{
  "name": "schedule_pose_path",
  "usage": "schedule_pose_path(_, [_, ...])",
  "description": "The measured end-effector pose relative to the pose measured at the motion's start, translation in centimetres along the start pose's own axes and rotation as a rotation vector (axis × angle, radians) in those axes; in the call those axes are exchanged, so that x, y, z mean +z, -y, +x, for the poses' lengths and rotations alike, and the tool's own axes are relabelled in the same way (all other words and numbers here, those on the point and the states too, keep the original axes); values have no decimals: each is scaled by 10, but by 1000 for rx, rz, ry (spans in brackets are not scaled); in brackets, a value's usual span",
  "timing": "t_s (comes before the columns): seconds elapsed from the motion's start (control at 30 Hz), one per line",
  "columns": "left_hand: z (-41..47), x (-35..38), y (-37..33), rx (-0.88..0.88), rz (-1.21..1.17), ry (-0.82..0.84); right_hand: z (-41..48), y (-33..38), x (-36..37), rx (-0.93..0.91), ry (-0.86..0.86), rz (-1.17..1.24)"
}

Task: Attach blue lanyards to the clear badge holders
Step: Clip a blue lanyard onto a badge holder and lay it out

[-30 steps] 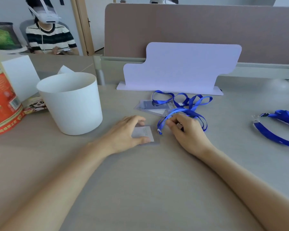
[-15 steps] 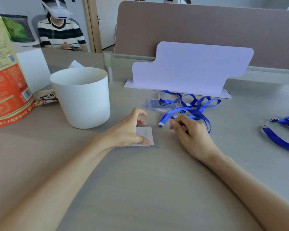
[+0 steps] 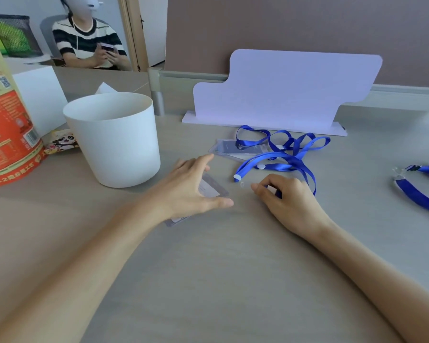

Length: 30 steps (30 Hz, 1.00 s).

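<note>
**Only a "12" can be read**

Left of the white round plastic pot (image 3: 114, 144), the tall orange-and-green printed bag (image 3: 8, 125) carries a white "12" among blurred Chinese characters along its lower edge, plus a QR code (image 3: 4, 81) and a barcode (image 3: 31, 137). Its smaller print is illegible.

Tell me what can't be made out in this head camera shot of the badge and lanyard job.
Head view, near badge holder: mostly under the left hand; slot unseen.
Head view, blue lanyard end: buried inside the curled right hand; clip unseen.
Head view, second lanyard: cut off by the right edge.
Head view, white bucket: its wall hides any contents.
</note>
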State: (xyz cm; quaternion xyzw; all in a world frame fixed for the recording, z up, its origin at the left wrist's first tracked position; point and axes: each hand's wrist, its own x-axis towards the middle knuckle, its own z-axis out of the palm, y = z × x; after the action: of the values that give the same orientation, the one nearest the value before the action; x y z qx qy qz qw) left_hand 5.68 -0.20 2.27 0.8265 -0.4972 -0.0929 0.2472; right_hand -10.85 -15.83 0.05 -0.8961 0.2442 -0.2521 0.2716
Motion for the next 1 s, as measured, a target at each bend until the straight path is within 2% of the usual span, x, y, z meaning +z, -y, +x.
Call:
schedule_pose_path(0.1, [0,-4,5,-69,186,-17,-1,0,1,-15,15,-4])
schedule_pose_path(0.2, [2,-8,11,-188,226,-23,-1,1,1,-26,20,-3])
schedule_pose_path(0.4, [2,-14,9,-218,6,36,-2,3,1,-46,36,-15])
schedule_pose_path(0.5, [-1,-12,4,-163,-23,73,-3,4,1,-43,31,-13])
schedule_pose_path(0.67, [-4,-6,-5,4,-90,31,-3,7,-4,-14,28,42])
schedule_pose_path(0.8, [-5,-1,-13,161,-138,-103,-2,10,-7,36,46,172])
schedule_pose_path(1.0, [-6,-2,-16,249,-226,-210,-2,12,-10,73,91,321])
